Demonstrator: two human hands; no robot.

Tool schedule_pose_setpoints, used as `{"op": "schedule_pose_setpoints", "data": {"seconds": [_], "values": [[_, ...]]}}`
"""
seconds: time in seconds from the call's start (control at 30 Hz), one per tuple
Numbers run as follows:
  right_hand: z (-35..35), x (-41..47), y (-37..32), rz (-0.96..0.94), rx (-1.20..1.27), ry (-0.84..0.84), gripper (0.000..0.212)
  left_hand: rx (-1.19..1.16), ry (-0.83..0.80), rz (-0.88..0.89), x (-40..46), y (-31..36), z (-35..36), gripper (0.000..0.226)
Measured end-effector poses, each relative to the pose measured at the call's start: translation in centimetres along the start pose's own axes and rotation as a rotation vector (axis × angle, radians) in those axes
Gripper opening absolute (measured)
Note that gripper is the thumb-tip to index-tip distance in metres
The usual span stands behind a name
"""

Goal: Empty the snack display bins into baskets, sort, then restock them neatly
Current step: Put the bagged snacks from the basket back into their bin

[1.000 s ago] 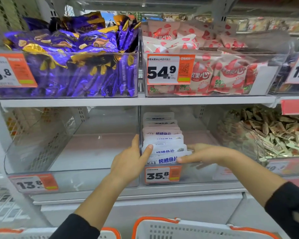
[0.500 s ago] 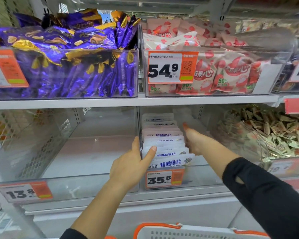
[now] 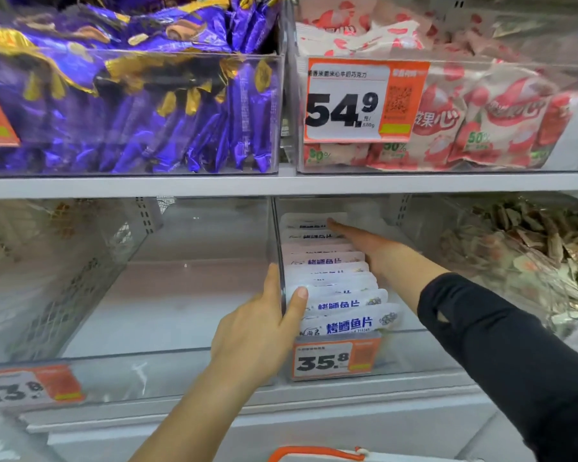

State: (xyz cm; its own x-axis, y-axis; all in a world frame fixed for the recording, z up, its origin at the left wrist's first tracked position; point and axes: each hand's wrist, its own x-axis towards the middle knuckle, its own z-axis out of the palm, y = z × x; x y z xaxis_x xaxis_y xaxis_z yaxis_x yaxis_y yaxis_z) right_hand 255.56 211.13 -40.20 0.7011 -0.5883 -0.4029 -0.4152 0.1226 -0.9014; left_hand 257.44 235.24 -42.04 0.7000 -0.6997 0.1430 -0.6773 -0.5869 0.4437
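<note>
A row of white fish-snack packets (image 3: 331, 281) with blue lettering stands on edge along the left side of the clear middle bin (image 3: 411, 358) on the lower shelf. My left hand (image 3: 264, 328) grips that bin's left wall near the front, thumb inside against the front packets, fingers outside. My right hand (image 3: 361, 241) reaches deep into the bin with straight fingers laid along the right side of the row, fingertips at the rearmost packets. The clear bin to the left (image 3: 121, 371), tagged 13.8, holds nothing.
The upper shelf carries a bin of purple wrappers (image 3: 131, 105) and a bin of pink-and-white packets (image 3: 481, 121). At the lower right sits a bin of small loose packets (image 3: 531, 255). A white basket with an orange rim (image 3: 317, 452) shows at the bottom edge.
My right hand has slid from the front of the packet row along its right side to the back of the bin. My left hand has kept its hold. The view has moved closer.
</note>
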Motion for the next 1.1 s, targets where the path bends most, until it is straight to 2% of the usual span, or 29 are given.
{"op": "schedule_pose_setpoints", "data": {"seconds": [0.1,0.3,0.4,0.5,0.6,0.63,0.7,0.73,0.83,0.93,1.1], "values": [[-0.3,1.0,0.0,-0.016,0.008,-0.044,0.046,0.010,0.005,0.003,0.0,0.0,0.0,0.065],[-0.6,1.8,1.1,-0.061,0.159,0.017,0.021,0.054,-0.008,-0.012,-0.1,0.1,0.0,0.064],[-0.9,1.8,1.2,-0.083,0.147,0.022,0.023,0.059,-0.014,-0.016,-0.1,0.2,-0.2,0.065],[-1.1,2.0,1.2,-0.062,0.181,0.038,0.041,0.050,-0.017,-0.018,-0.1,0.3,-0.2,0.065],[-1.2,2.3,1.1,-0.075,0.151,0.170,0.041,0.039,-0.011,-0.021,-0.2,0.2,-0.2,0.065],[-1.1,2.6,1.0,-0.108,0.079,0.255,0.040,0.040,-0.008,-0.023,-0.2,0.2,-0.2,0.065],[-1.3,3.0,0.5,-0.241,-0.278,0.427,0.036,0.045,-0.003,-0.022,-0.2,0.2,-0.2,0.065],[-1.2,2.8,0.0,-0.331,-0.443,0.448,0.032,0.048,-0.001,-0.020,-0.2,0.2,-0.1,0.065],[-1.3,1.9,-1.7,-0.437,-0.723,0.328,0.026,0.054,-0.003,-0.019,-0.1,0.3,-0.1,0.065],[-1.2,1.6,-2.9,-0.413,-0.941,0.317,0.027,0.045,-0.003,-0.026,-0.1,0.3,-0.1,0.065],[-0.9,1.6,-3.1,-0.401,-1.014,0.301,0.025,0.056,-0.009,-0.042,-0.2,0.3,-0.1,0.065]]}}
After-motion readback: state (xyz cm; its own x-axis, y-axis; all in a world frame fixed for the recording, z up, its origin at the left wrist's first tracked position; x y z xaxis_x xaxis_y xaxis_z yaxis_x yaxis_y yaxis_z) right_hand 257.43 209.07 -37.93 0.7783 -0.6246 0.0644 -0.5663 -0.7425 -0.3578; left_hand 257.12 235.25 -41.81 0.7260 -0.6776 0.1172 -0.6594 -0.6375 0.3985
